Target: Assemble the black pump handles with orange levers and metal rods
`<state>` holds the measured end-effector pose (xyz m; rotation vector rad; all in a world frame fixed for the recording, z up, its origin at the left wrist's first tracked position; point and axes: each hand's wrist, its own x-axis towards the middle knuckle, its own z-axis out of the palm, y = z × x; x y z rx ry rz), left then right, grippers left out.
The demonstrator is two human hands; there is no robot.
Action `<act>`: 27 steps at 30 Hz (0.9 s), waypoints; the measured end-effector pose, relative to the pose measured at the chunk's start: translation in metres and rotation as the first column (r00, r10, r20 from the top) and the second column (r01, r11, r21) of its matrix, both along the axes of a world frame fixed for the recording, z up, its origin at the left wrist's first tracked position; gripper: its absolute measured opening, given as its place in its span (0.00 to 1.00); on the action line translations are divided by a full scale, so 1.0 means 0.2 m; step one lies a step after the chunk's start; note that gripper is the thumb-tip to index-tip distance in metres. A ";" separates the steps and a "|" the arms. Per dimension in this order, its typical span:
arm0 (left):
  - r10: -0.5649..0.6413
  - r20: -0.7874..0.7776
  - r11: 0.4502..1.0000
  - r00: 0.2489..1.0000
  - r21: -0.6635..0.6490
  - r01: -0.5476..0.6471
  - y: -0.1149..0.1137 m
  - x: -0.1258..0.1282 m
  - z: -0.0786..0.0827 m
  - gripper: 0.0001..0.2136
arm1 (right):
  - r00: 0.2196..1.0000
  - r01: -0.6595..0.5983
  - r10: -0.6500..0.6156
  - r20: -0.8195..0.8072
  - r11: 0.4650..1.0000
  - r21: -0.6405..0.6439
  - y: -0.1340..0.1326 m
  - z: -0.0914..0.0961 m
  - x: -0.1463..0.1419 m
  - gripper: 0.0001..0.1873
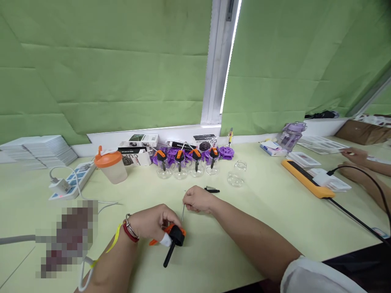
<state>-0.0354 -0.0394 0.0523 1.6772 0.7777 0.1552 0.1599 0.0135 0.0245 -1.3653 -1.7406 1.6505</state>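
Green sheeting (pixel 122 61) across the back wall, pale table (pixel 244 228) beneath, bright gap beside the window frame (pixel 216 61). At front center, black-and-orange fitting (pixel 177 235) clasped in the left hand (pixel 149 221), thumb wrapped in white tape (pixel 165 240), dark handle (pixel 169 254) angled toward the near edge. Right hand (pixel 197 199) closed in a pinch on a slim metal rod (pixel 183 212), lower end running down to the fitting; seated or merely alongside, impossible to tell from this angle. Behind, four similar fittings (pixel 196 154) atop glass jars (pixel 180 173), lined up before purple reels (pixel 226 153); to their right, another glass vessel (pixel 236 179) without a fitting. Just beyond the right wrist, small black piece with a coil (pixel 211 189). At far right, a co-worker's hand (pixel 354 156) beside white sheets (pixel 320 143).

For clean work at this point, seemingly best to brace the fitting firmly, line up the rod with its axis, and ease rather than force. Likely trouble: sideways pressure, with possible bending or slipping; a lower pinch probably steadier.
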 end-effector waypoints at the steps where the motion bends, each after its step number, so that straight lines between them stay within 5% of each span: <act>1: -0.002 0.017 1.000 1.000 -0.004 0.003 0.00 0.00 0.01 0.17 | 0.999 0.038 -0.038 -0.014 0.998 0.046 0.01 0.00 -0.01 0.08; 4: 0.031 0.095 0.999 0.995 -0.018 -0.029 0.00 -0.01 0.02 0.18 | 0.993 0.118 -0.105 -0.054 0.919 0.377 0.01 -0.03 -0.04 0.09; 7: 0.242 0.230 0.970 0.943 -0.078 -0.230 0.02 -0.03 0.02 0.16 | 0.977 -0.125 -0.050 0.205 0.646 0.753 -0.01 -0.07 -0.07 0.09; 10: 0.552 0.330 0.829 0.766 -0.117 -0.547 0.06 -0.04 0.00 0.14 | 0.802 -0.549 -0.031 0.596 0.353 0.758 -0.03 -0.12 -0.08 0.11; 13: 0.746 0.315 0.643 0.587 -0.113 -0.757 0.11 -0.05 -0.04 0.13 | 0.659 -0.722 -0.071 0.749 0.218 0.656 -0.05 -0.15 -0.09 0.12; 16: 0.842 0.251 0.512 0.478 -0.088 -0.855 0.16 -0.06 -0.09 0.15 | 0.644 -0.720 -0.099 0.759 0.259 0.644 -0.04 -0.17 -0.10 0.11; 18: 0.862 0.222 0.477 0.455 -0.055 -0.877 0.17 -0.06 -0.12 0.16 | 0.683 -0.673 -0.074 0.726 0.322 0.666 -0.03 -0.17 -0.09 0.11; 20: 0.861 0.205 0.478 0.465 -0.019 -0.878 0.17 -0.05 -0.13 0.17 | 0.786 -0.538 -0.052 0.617 0.435 0.722 -0.02 -0.16 -0.09 0.11; 22: 0.843 0.207 0.505 0.496 0.012 -0.863 0.16 -0.04 -0.13 0.18 | 0.923 -0.270 -0.058 0.381 0.611 0.745 -0.02 -0.14 -0.09 0.15; 25: 0.791 0.211 0.574 0.574 0.065 -0.816 0.14 0.00 -0.12 0.20 | 0.989 0.149 -0.136 -0.062 0.904 0.401 -0.02 -0.09 -0.09 0.23; 27: 0.757 0.187 0.620 0.626 0.100 -0.778 0.12 0.03 -0.11 0.20 | 0.958 0.183 -0.167 -0.232 0.982 0.048 -0.03 -0.06 -0.09 0.23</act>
